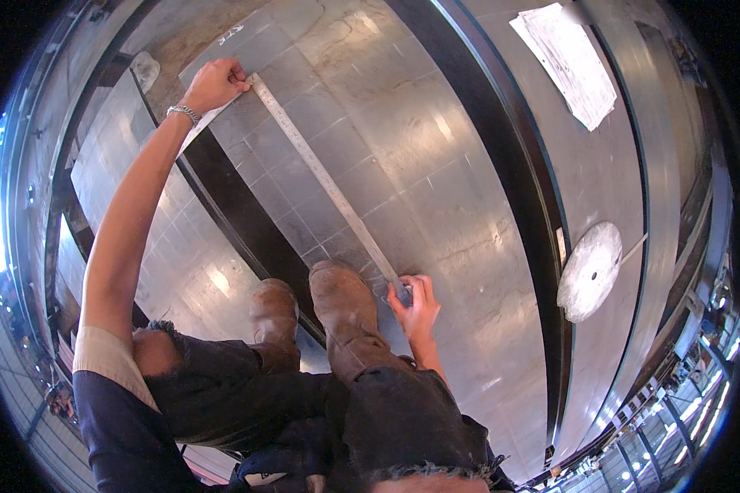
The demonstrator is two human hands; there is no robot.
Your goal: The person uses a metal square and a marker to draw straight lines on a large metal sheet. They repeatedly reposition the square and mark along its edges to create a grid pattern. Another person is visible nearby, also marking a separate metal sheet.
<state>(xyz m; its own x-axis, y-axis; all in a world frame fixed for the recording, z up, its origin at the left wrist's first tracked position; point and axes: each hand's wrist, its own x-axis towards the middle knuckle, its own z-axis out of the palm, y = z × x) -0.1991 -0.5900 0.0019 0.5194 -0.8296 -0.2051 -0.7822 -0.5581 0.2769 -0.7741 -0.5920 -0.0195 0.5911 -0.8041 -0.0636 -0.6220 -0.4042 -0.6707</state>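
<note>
A long pale metal framing square (321, 177) lies slantwise across a grey steel plate (460, 214) marked with thin scribed lines. Its shorter leg runs back beneath my left wrist. At the far corner of the square, my left hand (216, 82) has its fingers closed in a pinch against the metal. My right hand (418, 308) grips the near end of the long blade between thumb and fingers, beside my boot. Whether a small marking tool is also in either hand, I cannot make out.
My brown boots (341, 308) stand on the metal close to a dark gap (238, 205) between plates. A long dark channel (501, 148) runs along the right. Beyond it are a stack of papers (567, 62) and a pale round disc (592, 271).
</note>
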